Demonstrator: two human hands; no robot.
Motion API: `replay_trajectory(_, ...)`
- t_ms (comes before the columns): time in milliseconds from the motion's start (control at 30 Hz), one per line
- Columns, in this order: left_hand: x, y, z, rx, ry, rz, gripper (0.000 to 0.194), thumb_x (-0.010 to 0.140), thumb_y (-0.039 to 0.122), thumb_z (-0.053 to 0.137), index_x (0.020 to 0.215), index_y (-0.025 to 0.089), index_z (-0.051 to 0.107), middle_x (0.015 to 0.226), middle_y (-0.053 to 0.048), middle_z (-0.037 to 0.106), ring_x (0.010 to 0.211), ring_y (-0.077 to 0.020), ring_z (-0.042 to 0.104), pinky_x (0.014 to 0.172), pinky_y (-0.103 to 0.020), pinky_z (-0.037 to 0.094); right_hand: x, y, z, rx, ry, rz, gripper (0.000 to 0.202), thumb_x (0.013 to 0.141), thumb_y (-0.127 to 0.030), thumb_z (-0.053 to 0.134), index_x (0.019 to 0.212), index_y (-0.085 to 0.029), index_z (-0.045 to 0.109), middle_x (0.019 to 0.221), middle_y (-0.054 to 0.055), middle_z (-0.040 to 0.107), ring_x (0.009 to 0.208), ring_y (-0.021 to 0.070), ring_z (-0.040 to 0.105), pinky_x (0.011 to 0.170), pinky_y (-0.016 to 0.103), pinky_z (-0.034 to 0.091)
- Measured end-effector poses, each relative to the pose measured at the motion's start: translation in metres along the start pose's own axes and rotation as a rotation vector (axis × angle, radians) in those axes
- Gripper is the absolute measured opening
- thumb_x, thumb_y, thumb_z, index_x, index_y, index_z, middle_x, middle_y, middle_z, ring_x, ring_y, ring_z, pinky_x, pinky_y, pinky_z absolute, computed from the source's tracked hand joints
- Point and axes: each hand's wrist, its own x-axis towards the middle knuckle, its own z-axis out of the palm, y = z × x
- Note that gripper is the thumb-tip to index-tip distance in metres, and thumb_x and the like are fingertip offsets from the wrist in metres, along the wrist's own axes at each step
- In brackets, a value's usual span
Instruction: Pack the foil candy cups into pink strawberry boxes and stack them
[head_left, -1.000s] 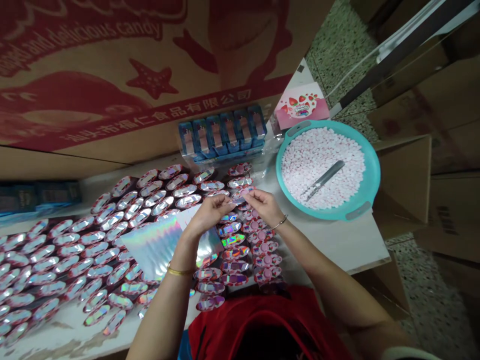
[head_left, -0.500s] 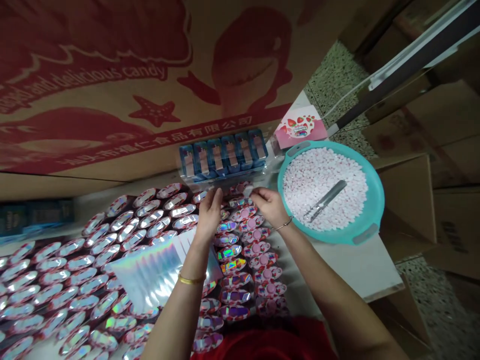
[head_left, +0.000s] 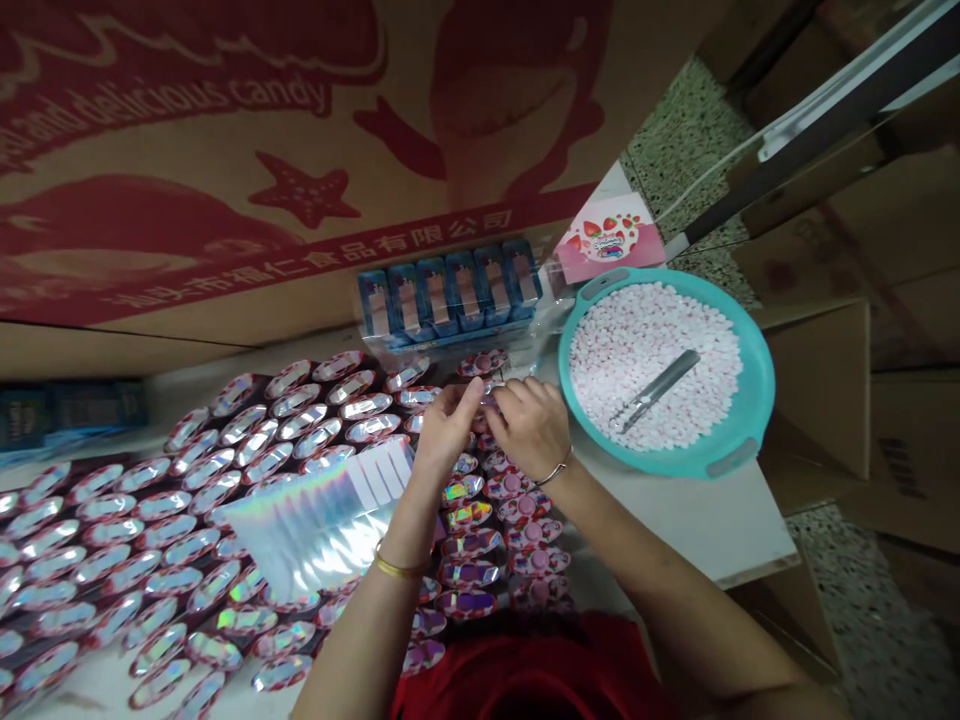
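Note:
My left hand [head_left: 448,430] and my right hand [head_left: 531,425] meet over the far end of the rows, fingers closed in pinches. A small shiny piece [head_left: 489,392] shows between the fingertips; its kind is hard to make out. Around and under the hands stand oval packs with shiny silver tops [head_left: 372,428], lined up in many rows. Nearest my right forearm runs a column of similar packs with round pink pieces on top [head_left: 533,532]. Left of my left wrist, a stack of holographic sheets [head_left: 307,530] lies across several packs.
A turquoise basin [head_left: 754,400] of small white and pink candies [head_left: 652,330] holds metal tongs [head_left: 660,390]. Blue boxes in clear wrap [head_left: 450,295] stand behind my hands. A large printed carton [head_left: 247,260] walls the back. A pink strawberry-print box [head_left: 611,240] stands behind the basin.
My hands have come together; the right moved left and slightly nearer, the left moved right and nearer. The whole view has shifted slightly.

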Motion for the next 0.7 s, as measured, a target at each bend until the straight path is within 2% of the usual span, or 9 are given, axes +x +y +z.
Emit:
replay_trajectory(133,0.001,-0.007,-0.008,-0.051,-0.094,-0.052,0.059,0.057,0.066,0.080,0.081,0.016,0.061,0.061,0.001,0.058,0.049,-0.0110,0.055,0.039,-0.020,0.029,-0.005,0.004,0.003,0.074,-0.010,0.042,0.017,0.093,-0.030,0.058,0.084,-0.018,0.067,0.085,0.008,0.070,0.087,0.0247,0.057,0.075,0.037,0.035)
replay_trajectory(233,0.001,-0.016,-0.018,-0.089,-0.153,-0.069,0.057,0.049,0.057,0.086,0.079,0.016,0.060,0.061,0.002,0.059,0.049,-0.0093,0.055,0.042,-0.019,0.032,-0.007,0.009,0.006,0.313,-0.032,0.138,0.017,0.092,-0.031,0.059,0.084,-0.019,0.068,0.083,0.006,0.070,0.080,0.0216,0.058,0.072,0.033,0.038)
replay_trajectory(333,0.002,-0.022,-0.025,-0.075,-0.151,-0.052,0.051,0.049,0.050,0.086,0.076,0.017,0.059,0.058,0.004,0.056,0.048,-0.0074,0.050,0.045,-0.019,0.034,-0.009,0.015,0.010,0.641,-0.050,0.298,0.026,0.095,-0.033,0.053,0.078,-0.020,0.067,0.072,0.002,0.066,0.065,0.0171,0.055,0.063,0.029,0.040)
replay_trajectory(433,0.006,-0.023,-0.027,-0.031,-0.150,-0.007,0.042,0.056,0.048,0.081,0.073,0.017,0.059,0.054,0.006,0.051,0.045,-0.0058,0.041,0.046,-0.020,0.029,-0.009,0.021,0.015,0.811,-0.053,0.399,0.031,0.095,-0.037,0.051,0.076,-0.020,0.068,0.068,0.001,0.064,0.061,0.0165,0.055,0.058,0.028,0.040)
replay_trajectory(567,0.019,-0.021,-0.023,0.048,-0.093,0.117,0.029,0.067,0.043,0.073,0.070,0.018,0.059,0.058,0.005,0.052,0.052,-0.0079,0.043,0.052,-0.022,0.032,-0.001,0.029,0.024,0.729,0.026,0.352,0.028,0.094,-0.036,0.053,0.085,-0.020,0.074,0.077,0.006,0.068,0.072,0.0202,0.062,0.069,0.030,0.047)
replay_trajectory(700,0.041,-0.021,-0.017,0.161,0.017,0.217,0.021,0.074,0.038,0.065,0.070,0.018,0.059,0.060,0.003,0.055,0.057,-0.0105,0.046,0.055,-0.023,0.033,0.017,0.038,0.040,0.544,0.136,0.305,0.025,0.093,-0.028,0.053,0.082,-0.019,0.073,0.078,0.007,0.068,0.078,0.0217,0.062,0.078,0.033,0.048)
